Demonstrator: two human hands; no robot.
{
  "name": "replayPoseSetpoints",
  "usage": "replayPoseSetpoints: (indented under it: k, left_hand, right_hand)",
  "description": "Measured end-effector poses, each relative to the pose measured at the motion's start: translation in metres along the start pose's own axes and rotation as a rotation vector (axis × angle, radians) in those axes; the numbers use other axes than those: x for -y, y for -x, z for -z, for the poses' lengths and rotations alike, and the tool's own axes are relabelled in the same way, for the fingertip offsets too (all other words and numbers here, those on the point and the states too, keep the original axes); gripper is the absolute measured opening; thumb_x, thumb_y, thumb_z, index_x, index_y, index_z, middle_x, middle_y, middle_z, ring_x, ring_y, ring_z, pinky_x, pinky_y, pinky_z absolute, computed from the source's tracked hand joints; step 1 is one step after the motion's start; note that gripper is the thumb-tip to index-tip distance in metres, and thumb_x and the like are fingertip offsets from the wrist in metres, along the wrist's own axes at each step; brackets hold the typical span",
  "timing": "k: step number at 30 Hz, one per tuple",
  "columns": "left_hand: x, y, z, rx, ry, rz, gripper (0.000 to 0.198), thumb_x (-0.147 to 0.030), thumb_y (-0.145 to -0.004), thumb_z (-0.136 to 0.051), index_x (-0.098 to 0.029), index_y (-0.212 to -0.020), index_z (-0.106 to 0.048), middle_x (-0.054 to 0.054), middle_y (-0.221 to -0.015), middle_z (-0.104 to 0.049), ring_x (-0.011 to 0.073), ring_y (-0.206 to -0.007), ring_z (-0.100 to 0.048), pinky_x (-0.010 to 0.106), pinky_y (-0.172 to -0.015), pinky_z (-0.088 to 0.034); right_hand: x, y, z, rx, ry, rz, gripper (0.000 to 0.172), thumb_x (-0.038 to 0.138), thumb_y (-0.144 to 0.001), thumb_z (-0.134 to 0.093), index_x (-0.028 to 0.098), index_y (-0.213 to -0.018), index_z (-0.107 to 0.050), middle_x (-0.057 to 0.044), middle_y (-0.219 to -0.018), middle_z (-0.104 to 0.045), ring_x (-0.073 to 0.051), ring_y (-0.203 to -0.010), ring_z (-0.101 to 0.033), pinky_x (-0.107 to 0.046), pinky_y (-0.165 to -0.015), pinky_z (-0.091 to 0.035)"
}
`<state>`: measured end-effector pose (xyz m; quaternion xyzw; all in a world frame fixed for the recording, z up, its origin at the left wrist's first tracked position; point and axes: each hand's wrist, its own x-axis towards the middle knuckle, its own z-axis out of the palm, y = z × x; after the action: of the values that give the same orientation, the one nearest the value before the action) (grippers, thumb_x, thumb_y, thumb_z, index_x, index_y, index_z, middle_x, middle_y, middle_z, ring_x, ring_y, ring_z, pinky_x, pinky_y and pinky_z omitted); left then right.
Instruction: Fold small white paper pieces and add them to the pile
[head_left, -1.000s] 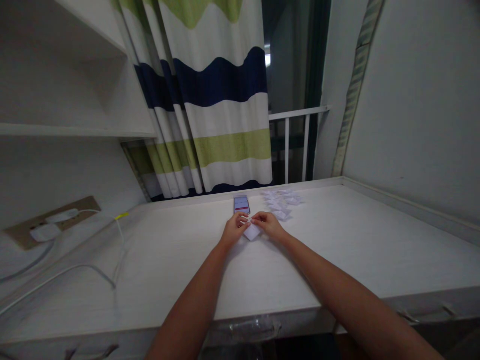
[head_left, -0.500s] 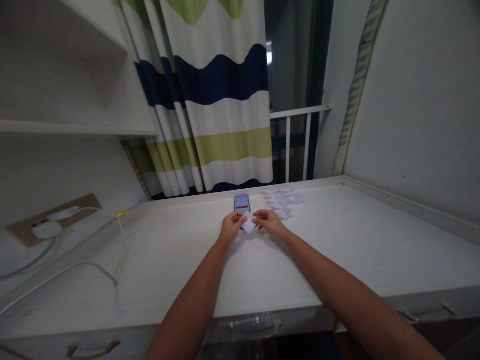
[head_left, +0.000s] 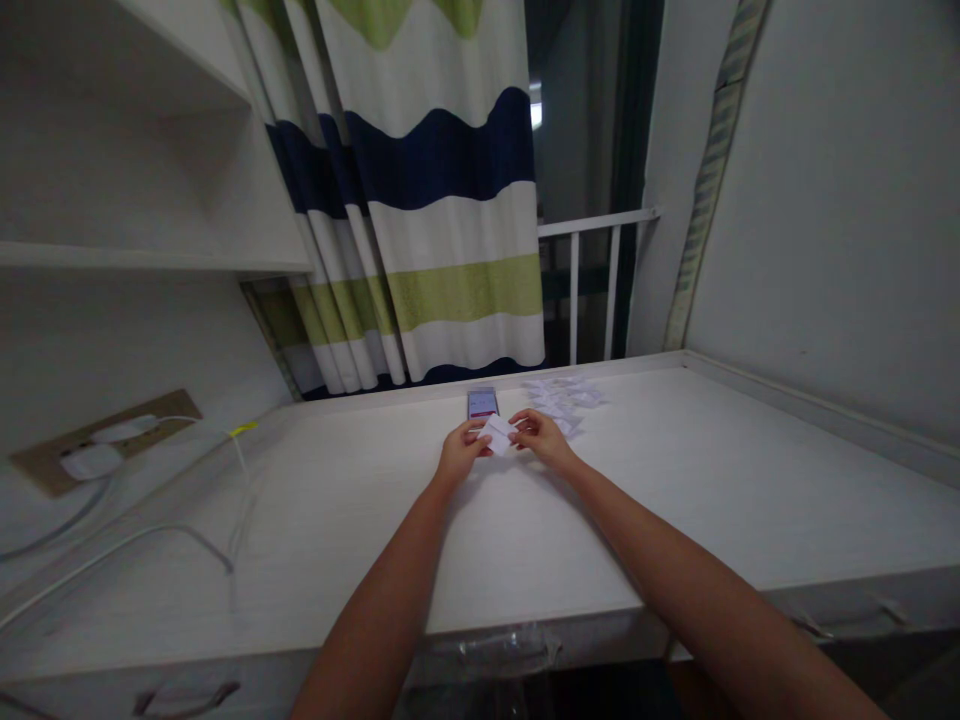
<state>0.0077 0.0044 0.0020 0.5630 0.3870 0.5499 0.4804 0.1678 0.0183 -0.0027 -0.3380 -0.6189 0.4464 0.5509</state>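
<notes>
A small folded white paper (head_left: 497, 435) is held between my two hands above the desk. My left hand (head_left: 460, 449) pinches its left corner, thumb on top. At the right corner, the fingers of my right hand (head_left: 541, 438) are closed on the same paper. Just behind the paper lies a phone (head_left: 482, 402) with its screen lit, its lower end partly covered by the paper and fingers. Several folded white paper pieces (head_left: 562, 395) lie in a cluster behind and beside my right hand.
The white desk (head_left: 337, 520) has a raised back edge, with a striped curtain (head_left: 465, 230) beyond it. White cables (head_left: 172, 527) run over the left side from a wall socket (head_left: 94, 460). A shelf (head_left: 150, 258) overhangs the left. Drawer handles (head_left: 187, 700) line the front.
The paper has turned slightly and moved up a little between my hands, covering more of the phone's lower end. My right hand's fingers have shifted on its edge.
</notes>
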Motion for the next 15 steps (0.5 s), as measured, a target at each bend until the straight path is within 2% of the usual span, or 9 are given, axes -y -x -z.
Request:
replayPoseSetpoints:
  k: [6,15]
  left_hand:
    - [-0.0011,0.0007,-0.0014,0.028,0.006,0.015,0.06,-0.033,-0.052,-0.072,-0.012,-0.105,-0.053,0.006,-0.076,-0.066,0.0145,-0.062,-0.061,0.028,-0.059,-0.052]
    - [-0.0013,0.0001,0.0028,0.039,0.046,0.022,0.06,-0.034,-0.056,-0.069,-0.012,-0.109,-0.052,0.007,-0.077,-0.066,0.0141,-0.064,-0.061,0.029,-0.062,-0.052]
  right_hand:
    - [0.0044,0.0012,0.0019,-0.003,0.008,0.014,0.026,0.026,-0.054,-0.063,0.017,-0.076,-0.052,0.004,-0.059,-0.054,-0.01,-0.052,-0.056,-0.022,-0.047,-0.044]
    - [0.0052,0.0019,0.0032,-0.029,-0.024,-0.018,0.027,0.029,-0.055,-0.064,0.018,-0.076,-0.053,0.005,-0.057,-0.054,-0.011,-0.054,-0.056,-0.023,-0.049,-0.045]
